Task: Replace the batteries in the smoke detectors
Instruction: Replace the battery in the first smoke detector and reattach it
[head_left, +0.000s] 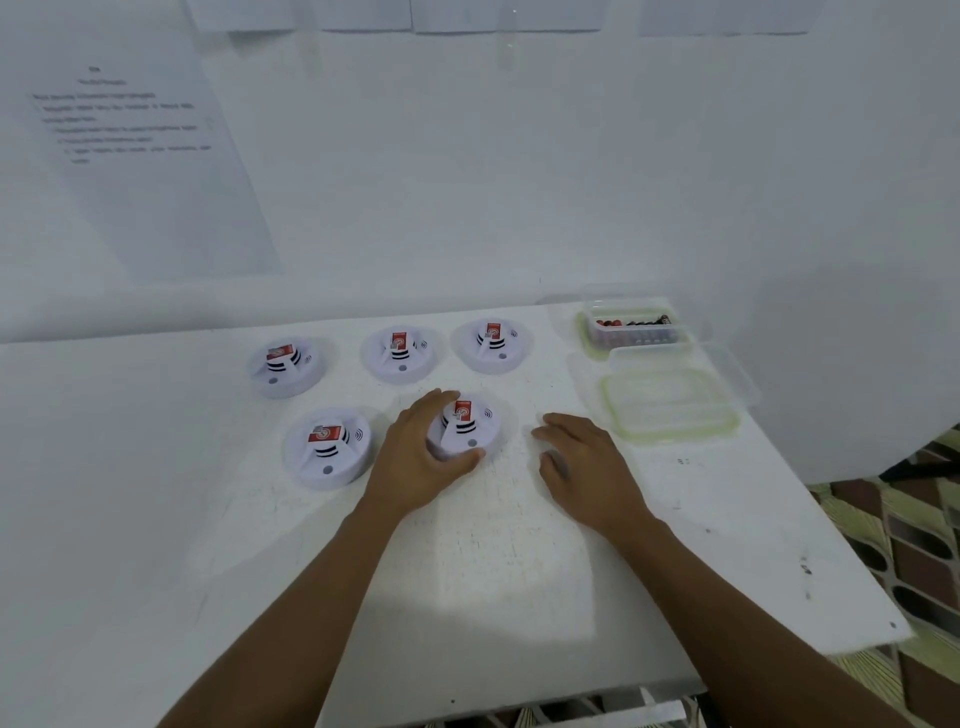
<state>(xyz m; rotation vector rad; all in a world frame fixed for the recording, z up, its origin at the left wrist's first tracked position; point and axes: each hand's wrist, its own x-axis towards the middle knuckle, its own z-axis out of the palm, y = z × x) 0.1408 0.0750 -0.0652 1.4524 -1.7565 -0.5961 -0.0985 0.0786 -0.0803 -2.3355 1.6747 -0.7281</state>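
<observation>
**Left hand on the detector, right hand waiting.** Your left hand (418, 457) grips the near-right smoke detector (467, 431) just below the centre of the frame. The thumb hooks round its near rim and the fingers curl over its far left edge. The detector sits face-up on the white surface (519, 545). Your right hand (587, 467) lies open and palm-down on the surface just to the right, holding nothing and apart from the detector's rim.

The coming move probably turns on this: the detector is already inside your left hand's grasp, and your right hand has only a short reach leftward to join it. The body is round, so it has no long axis. Only the red label on the raised centre and the small grey button toward the near edge show which way it faces. The battery tub (639, 340) stands at the upper right of the surface, up and to the right of your right hand, which is the nearer of the two to it. A clear lid (675, 436) lies between them.

Four other detectors (328, 449) rest untouched, one to the left and three in a row behind.

Every detector's underside is hidden, so no battery bay can be seen. The tub's contents show only as red and dark blurs. The printed sheet (130, 124) on the wall at upper left is too soft to read.
</observation>
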